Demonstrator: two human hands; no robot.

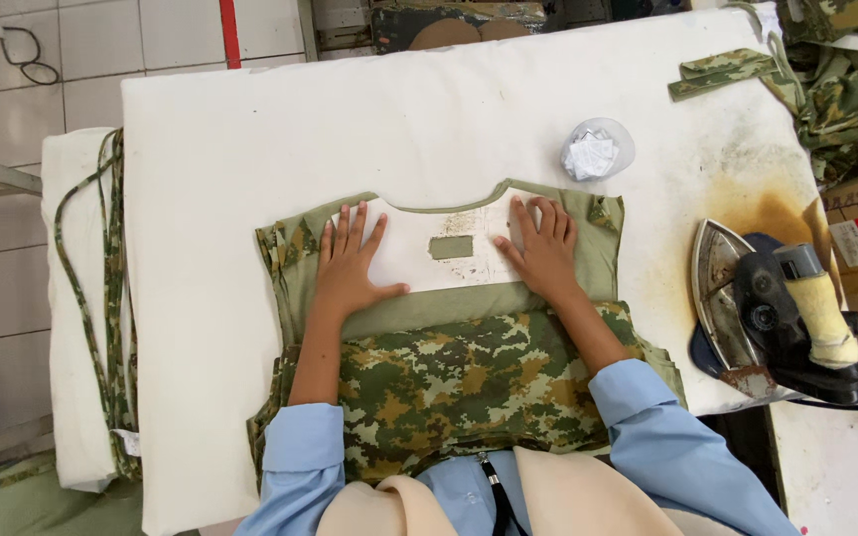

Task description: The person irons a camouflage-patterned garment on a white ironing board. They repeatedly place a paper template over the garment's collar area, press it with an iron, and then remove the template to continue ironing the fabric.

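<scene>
We look down on a wide counter (250, 129) padded in white, stained brown near its right end. In the middle of it lies a camouflage garment piece (459, 382), its patterned lower part nearest our body and its plain olive lining (603, 253) turned up toward the far side. On that lining rests a white template (419, 248) with a curved neckline edge and a small olive rectangle at its centre.

Our left hand (347, 263) lies flat on the template's left part, fingers spread and palm down, pinching nothing. Our right hand (543, 248) lies flat on the template's right part, fingers close together and pressed onto the surface, likewise holding nothing. Both forearms come out of light blue sleeves (647, 417).

At the right end of the counter an iron (747, 308) sits tipped on its side, soleplate showing, its handle wrapped in pale padding. Camouflage strips (111, 298) hang over the counter's left end, and more camouflage pieces (826, 79) are heaped at the far right corner. Beyond the template, well apart from the hands, stands a small clear cup (598, 149) holding crumpled white paper.
</scene>
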